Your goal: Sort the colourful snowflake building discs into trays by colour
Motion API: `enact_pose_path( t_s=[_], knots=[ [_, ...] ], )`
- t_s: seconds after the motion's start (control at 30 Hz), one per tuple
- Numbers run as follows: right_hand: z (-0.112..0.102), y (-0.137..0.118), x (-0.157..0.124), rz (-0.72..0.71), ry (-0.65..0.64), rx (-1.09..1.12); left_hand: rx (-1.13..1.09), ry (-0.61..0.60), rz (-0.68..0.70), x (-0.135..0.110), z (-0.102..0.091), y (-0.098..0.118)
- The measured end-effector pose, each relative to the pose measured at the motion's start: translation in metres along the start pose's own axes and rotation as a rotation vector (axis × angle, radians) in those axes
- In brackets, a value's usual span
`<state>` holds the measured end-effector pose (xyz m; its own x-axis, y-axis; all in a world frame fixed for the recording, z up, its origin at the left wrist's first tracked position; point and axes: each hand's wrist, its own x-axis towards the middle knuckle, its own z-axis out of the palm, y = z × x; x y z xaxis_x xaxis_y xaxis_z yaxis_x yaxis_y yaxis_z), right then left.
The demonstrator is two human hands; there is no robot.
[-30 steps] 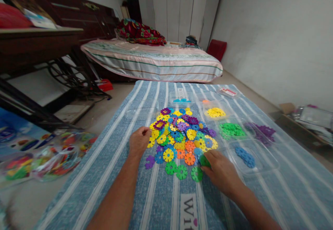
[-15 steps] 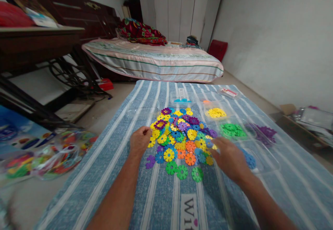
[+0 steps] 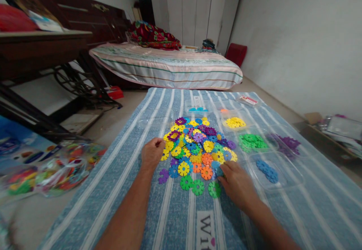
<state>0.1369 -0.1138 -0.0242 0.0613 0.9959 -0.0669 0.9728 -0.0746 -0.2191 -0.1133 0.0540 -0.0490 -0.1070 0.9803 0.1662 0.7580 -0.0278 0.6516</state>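
On floor: blue striped mat (image 3: 169, 212), mixed pile of plastic snowflake discs (image 3: 198, 146) at centre. Clear trays right of pile: green discs (image 3: 251, 141), blue discs (image 3: 267, 170). Left hand (image 3: 152, 152): loosely curled, resting at pile's left edge; contents cannot tell. Right hand (image 3: 236, 184): fingertips pinching at small disc (image 3: 219, 172), pile's near-right edge; hold unconfirmed. Risk: neighbouring discs dragged along, overlapping rims snagging.

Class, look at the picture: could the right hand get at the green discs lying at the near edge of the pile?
Probably yes. The right hand rests right beside the green discs, which lie flat and uncovered on the mat.
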Motion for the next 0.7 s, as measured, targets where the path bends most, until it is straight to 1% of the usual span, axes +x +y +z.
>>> enact_pose_path(
  t_s=[0.17,0.5,0.7],
  knots=[
    [0.0017,-0.0009,0.0003,-0.001,0.011,-0.004,-0.015,-0.017,-0.006,0.0003,-0.0009,0.0010],
    [0.0036,-0.0002,-0.0007,-0.013,0.023,0.011,-0.015,-0.009,0.007,0.0009,-0.0005,-0.0023],
    [0.0015,-0.0008,-0.0003,-0.022,0.014,0.024,-0.010,-0.017,-0.019,0.0001,-0.0001,-0.0030]
  ],
)
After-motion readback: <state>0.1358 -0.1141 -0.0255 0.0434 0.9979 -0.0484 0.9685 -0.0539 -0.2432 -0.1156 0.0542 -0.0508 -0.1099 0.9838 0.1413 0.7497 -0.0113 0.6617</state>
